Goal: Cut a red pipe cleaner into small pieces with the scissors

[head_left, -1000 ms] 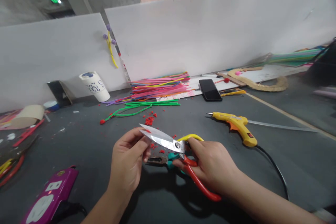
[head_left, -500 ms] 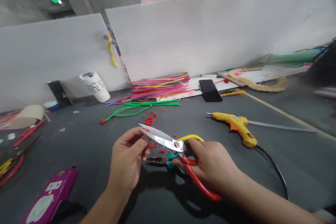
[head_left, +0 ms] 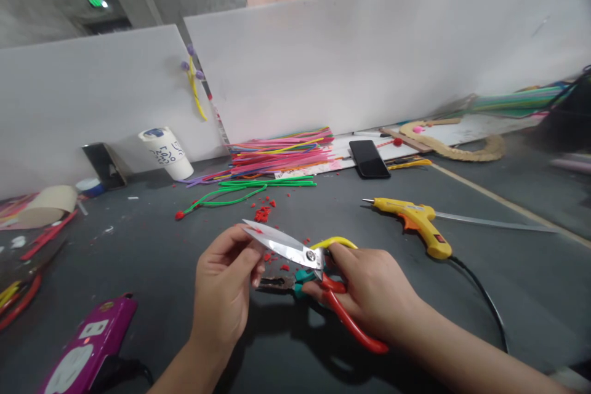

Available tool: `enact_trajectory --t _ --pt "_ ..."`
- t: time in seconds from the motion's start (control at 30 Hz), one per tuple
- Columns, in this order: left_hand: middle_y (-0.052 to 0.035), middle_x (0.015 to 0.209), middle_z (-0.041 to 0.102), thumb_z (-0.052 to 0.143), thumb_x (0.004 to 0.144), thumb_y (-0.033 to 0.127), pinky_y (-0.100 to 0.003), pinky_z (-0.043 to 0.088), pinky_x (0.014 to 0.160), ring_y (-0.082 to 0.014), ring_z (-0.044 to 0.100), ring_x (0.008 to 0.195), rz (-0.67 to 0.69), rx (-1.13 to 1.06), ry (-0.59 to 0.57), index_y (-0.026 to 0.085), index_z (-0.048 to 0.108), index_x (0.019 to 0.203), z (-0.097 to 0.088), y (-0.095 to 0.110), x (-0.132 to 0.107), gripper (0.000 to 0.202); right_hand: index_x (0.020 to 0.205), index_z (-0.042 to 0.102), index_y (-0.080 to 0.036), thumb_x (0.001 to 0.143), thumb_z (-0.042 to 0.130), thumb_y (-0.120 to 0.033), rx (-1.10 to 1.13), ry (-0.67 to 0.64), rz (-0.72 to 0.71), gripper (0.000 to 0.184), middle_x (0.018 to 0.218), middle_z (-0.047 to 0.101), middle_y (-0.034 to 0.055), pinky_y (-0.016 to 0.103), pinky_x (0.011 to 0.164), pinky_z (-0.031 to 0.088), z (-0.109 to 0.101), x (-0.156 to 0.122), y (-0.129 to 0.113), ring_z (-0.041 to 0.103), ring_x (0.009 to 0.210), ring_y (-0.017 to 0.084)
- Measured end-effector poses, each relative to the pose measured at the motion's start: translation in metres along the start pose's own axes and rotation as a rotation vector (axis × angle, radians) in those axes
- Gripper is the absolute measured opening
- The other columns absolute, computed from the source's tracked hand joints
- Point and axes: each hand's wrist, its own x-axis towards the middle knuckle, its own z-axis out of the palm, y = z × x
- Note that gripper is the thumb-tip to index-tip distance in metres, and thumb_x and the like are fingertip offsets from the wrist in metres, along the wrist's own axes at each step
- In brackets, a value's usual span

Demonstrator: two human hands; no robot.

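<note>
My right hand (head_left: pixel 369 292) grips the yellow and red handles of a pair of scissors (head_left: pixel 286 245), blades closed and pointing left. My left hand (head_left: pixel 224 286) pinches the blade tip between thumb and fingers. Pliers with teal handles (head_left: pixel 281 282) lie on the dark table just under the scissors. Red crumbs (head_left: pixel 263 212) are scattered beyond the blades.
A yellow glue gun (head_left: pixel 418 221) with a black cord lies to the right. A phone (head_left: pixel 368 158), a pile of coloured pipe cleaners (head_left: pixel 281 151), green pipe cleaners (head_left: pixel 240 191), a paper cup (head_left: pixel 166 152) and a purple power strip (head_left: pixel 85 348) are around. White panels (head_left: pixel 369 55) close the back.
Almost nothing: the scissors and both hands shifted very slightly left; my left fingers keep their pinch at the blade tip.
</note>
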Motion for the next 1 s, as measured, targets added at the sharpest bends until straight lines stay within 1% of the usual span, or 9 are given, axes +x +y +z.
enact_trajectory --t 0.27,0.57,0.8,1.0 --pt "0.0032 0.062 0.057 0.069 0.064 0.016 -0.011 0.034 0.037 -0.0031 0.045 0.045 0.033 -0.036 0.012 0.018 0.066 0.067 0.0030 0.0008 -0.0040 0.004 0.067 0.048 -0.018 0.079 0.040 -0.057 0.016 -0.019 0.010 0.041 0.053 0.059 0.0029 0.026 0.045 0.018 -0.0015 0.0001 -0.0037 0.054 0.045 0.018" --pt "0.0031 0.061 0.058 0.071 0.060 0.016 -0.011 0.034 0.036 -0.0030 0.046 0.044 -0.013 -0.066 0.055 0.017 0.066 0.067 0.0024 -0.0001 -0.0029 0.009 0.067 0.049 -0.019 0.081 0.037 -0.057 -0.003 -0.024 0.013 0.042 0.051 0.058 0.0022 0.026 0.044 0.017 0.0009 0.0018 -0.0036 0.053 0.043 0.016" --pt "0.0036 0.059 0.056 0.071 0.061 0.015 -0.011 0.034 0.036 -0.0026 0.045 0.043 -0.027 -0.073 0.036 0.017 0.066 0.067 0.0016 0.0001 -0.0003 0.008 0.068 0.050 -0.018 0.082 0.035 -0.057 -0.007 -0.032 0.024 0.044 0.052 0.059 0.0027 0.026 0.044 0.017 0.0015 0.0007 -0.0043 0.054 0.044 0.017" --pt "0.0034 0.064 0.057 0.069 0.064 0.015 -0.011 0.034 0.038 -0.0026 0.045 0.045 0.017 -0.063 0.011 0.018 0.065 0.068 0.0022 0.0005 -0.0016 0.007 0.069 0.050 -0.017 0.076 0.041 -0.064 0.005 -0.050 0.036 0.048 0.055 0.060 0.0032 0.026 0.044 0.018 -0.0021 0.0005 -0.0065 0.056 0.047 0.018"
